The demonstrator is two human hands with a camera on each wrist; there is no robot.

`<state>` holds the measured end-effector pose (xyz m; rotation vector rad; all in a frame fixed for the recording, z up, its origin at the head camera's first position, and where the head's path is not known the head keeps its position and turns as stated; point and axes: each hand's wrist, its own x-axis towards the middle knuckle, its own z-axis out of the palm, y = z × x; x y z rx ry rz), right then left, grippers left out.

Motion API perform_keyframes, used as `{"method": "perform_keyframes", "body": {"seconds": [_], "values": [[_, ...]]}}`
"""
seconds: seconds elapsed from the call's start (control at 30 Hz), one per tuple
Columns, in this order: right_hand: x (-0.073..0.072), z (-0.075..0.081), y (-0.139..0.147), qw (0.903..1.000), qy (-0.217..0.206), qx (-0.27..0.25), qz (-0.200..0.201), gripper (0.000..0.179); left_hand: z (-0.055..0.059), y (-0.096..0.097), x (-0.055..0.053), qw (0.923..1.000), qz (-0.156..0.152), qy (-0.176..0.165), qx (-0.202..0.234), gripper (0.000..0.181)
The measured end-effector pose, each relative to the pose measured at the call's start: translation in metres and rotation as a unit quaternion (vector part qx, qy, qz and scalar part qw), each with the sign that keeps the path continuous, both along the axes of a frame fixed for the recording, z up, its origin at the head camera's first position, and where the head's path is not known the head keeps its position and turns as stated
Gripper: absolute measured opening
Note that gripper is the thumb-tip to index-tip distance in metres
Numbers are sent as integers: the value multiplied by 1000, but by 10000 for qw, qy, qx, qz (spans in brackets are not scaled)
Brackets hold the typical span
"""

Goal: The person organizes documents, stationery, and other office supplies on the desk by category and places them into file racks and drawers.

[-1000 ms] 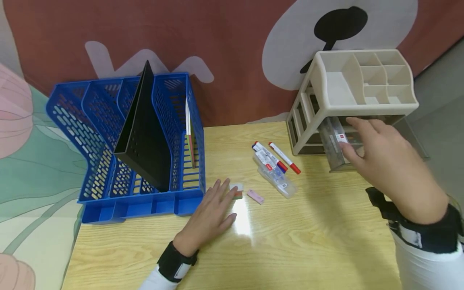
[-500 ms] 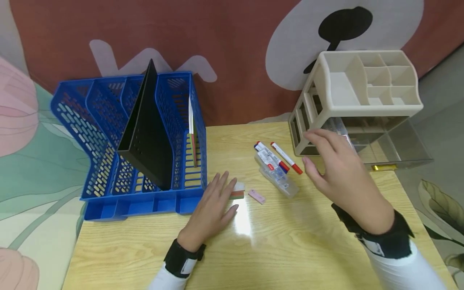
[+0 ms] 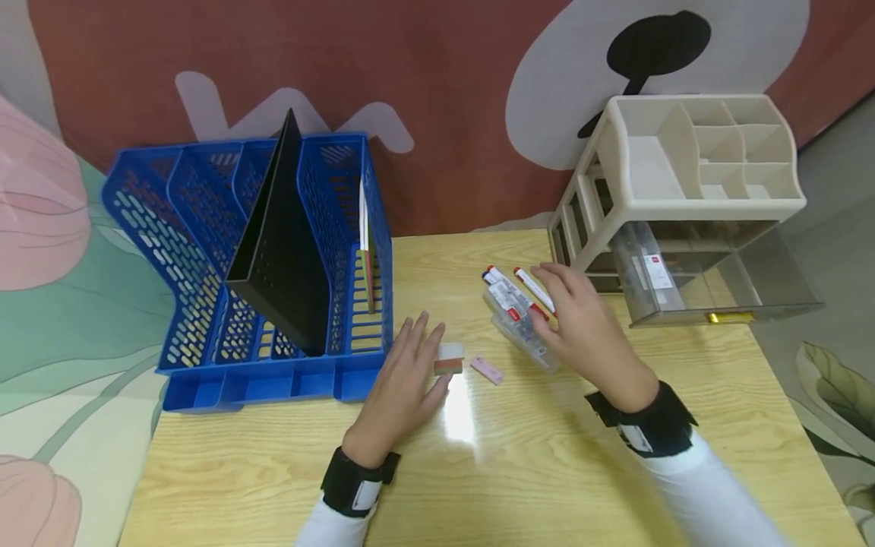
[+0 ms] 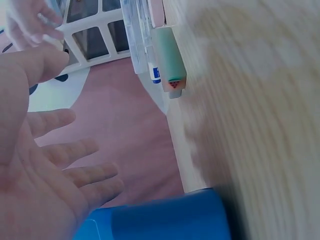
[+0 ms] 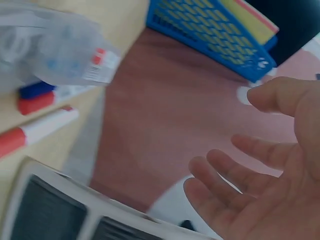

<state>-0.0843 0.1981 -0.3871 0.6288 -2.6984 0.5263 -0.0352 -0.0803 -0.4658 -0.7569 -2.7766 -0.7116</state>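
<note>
Two hands to follow, both spread, neither pinching anything visible. Far left on the wooden surface [image 3: 273, 463], a blue file rack [image 3: 273, 390] with a black binder [image 3: 290, 281] leaning inside and thin booklets [image 3: 367, 251] standing by its right wall. Next to it, the left hand [image 3: 396, 395], fingers extended, thumb apart. Just beside, a small eraser-like block [image 3: 449, 359]: seen between forefinger and thumb from the head camera, yet well apart from the palm in the left wrist view. Looks idle for now.

Further right, a pink eraser [image 3: 487, 370], then a clear plastic case [image 3: 519, 334] with a marker pair [image 3: 509, 291] close against it and a lone red-and-white marker [image 3: 531, 283] beside them. All lying on the surface, probably the things being reached for. Over these, the right hand [image 3: 591, 327], fingers loosely bent, thumb parted; appears apart from the markers in the right wrist view, but cannot tell about every fingertip.

Seems to be at the reaching step, before any grasp. Likely calls next for settling on one item, lowering thumb and fingers astride it and closing lightly, without rolling the loose marker away. Far right, a cream drawer unit [image 3: 623, 163], smoky drawer [image 3: 772, 313] pulled out, a labelled clear box [image 3: 656, 273] inside along its left.
</note>
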Motion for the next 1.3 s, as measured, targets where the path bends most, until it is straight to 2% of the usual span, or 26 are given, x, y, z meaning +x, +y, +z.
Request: {"method": "perform_keyframes", "body": {"seconds": [0.17,0.37,0.53,0.8,1.3], "values": [[-8,-23,-1,9985,-454,92,-294,62,-1,5,-4,10000,-22,37,11,68],[-11,-45,-4,9922,-1090,314,-517,71,-2,10,-8,9999,-18,-52,-85,68],[-12,-54,-8,9900,-1264,352,-527,75,-2,11,-10,9998,28,-171,-122,68],[-12,-63,-16,9816,-1762,306,-662,75,-4,12,-12,9997,66,-221,-72,68],[-12,-76,-20,9816,-1785,353,-579,68,-11,21,-18,9998,13,-190,99,63]]}}
